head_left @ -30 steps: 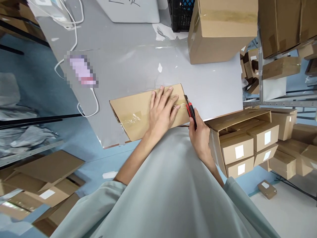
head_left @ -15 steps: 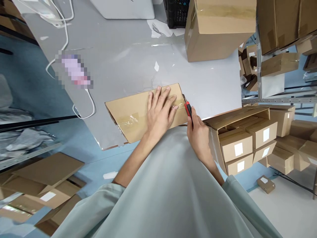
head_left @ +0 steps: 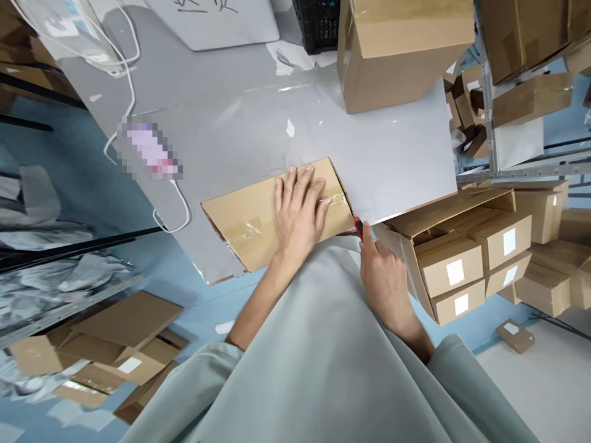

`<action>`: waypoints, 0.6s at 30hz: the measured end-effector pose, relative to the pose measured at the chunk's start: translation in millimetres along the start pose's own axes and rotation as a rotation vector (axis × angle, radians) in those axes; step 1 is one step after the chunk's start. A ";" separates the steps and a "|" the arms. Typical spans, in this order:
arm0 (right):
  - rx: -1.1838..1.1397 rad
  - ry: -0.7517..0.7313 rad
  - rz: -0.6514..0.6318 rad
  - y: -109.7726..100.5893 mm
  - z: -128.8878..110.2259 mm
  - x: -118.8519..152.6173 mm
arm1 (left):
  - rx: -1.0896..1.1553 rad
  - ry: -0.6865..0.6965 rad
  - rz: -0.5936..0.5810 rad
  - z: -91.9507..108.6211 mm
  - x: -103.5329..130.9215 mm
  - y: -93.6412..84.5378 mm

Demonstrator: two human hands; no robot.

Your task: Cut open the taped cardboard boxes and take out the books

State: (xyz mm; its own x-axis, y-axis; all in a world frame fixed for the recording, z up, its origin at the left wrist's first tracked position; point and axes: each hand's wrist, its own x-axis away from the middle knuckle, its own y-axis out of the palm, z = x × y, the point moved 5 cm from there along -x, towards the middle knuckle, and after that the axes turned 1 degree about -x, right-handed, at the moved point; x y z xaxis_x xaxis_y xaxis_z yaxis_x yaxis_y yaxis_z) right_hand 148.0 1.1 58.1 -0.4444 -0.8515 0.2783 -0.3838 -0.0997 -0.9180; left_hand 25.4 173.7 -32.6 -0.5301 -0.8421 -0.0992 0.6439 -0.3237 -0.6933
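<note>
A taped cardboard box (head_left: 249,224) lies near the front edge of the grey table (head_left: 221,141). My left hand (head_left: 298,212) rests flat on its top with fingers spread. Clear tape crosses the box on both sides of that hand. My right hand (head_left: 383,274) is wrapped round a red and black box cutter (head_left: 359,227). The cutter's tip is at the near right corner of the box, and its blade is too small to make out. Along the right end of the box runs a dark slit.
A larger carton (head_left: 401,74) and a black crate (head_left: 318,27) stand at the back. A phone-like blurred object (head_left: 152,151) with a white cable lies left. An open carton of smaller boxes (head_left: 450,255) is right of me. Shelves flank both sides.
My right hand has drawn the box cutter toward me along the right end of the box, down to the near corner. My left hand stays on top. The view has shifted slightly.
</note>
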 end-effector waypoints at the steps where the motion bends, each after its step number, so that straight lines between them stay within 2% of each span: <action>1: -0.032 0.004 -0.010 -7.3 -1.8 2.4 | -0.004 0.001 -0.001 -0.5 -0.8 0.4; 3: -0.114 0.025 -0.001 -26.7 -4.2 6.2 | -0.007 0.002 -0.017 -0.4 -2.3 0.3; 5: -0.197 0.062 0.061 -44.8 0.9 2.4 | -0.012 -0.002 -0.026 1.1 -0.6 -5.1; 7: -0.270 0.097 0.137 -48.2 16.8 -16.9 | -0.033 -0.031 0.015 0.7 7.1 -19.5; 8: -0.308 0.112 0.166 -41.3 28.4 -33.5 | -0.052 -0.062 0.060 -1.7 13.9 -29.7; 9: -0.349 0.120 0.174 -27.7 41.3 -54.3 | -0.078 -0.105 0.116 -6.3 22.3 -41.0; 11: -0.452 0.150 0.170 14.4 69.3 -102.6 | -0.148 -0.211 0.240 -23.2 42.9 -62.7; 13: -0.619 0.210 0.157 67.1 94.5 -149.2 | -0.220 -0.316 0.337 -49.0 64.0 -78.0; 14: -0.720 0.262 0.110 95.7 104.0 -168.4 | -0.242 -0.366 0.368 -64.2 73.3 -83.1; 16: -0.889 0.335 -0.001 147.5 112.0 -195.6 | -0.245 -0.474 0.413 -95.3 89.3 -91.6; 18: -0.976 0.264 -0.093 183.8 102.8 -210.1 | -0.243 -0.591 0.464 -121.3 102.7 -103.3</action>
State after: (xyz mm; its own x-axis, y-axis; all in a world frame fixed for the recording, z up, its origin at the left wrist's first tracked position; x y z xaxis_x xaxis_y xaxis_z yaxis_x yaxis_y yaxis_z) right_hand 254.0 108.7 -198.1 -0.4981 -0.7093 0.4988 -0.8671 0.4047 -0.2904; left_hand -162.4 173.0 -57.8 0.1881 -0.9798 -0.0679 0.5530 0.1628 -0.8171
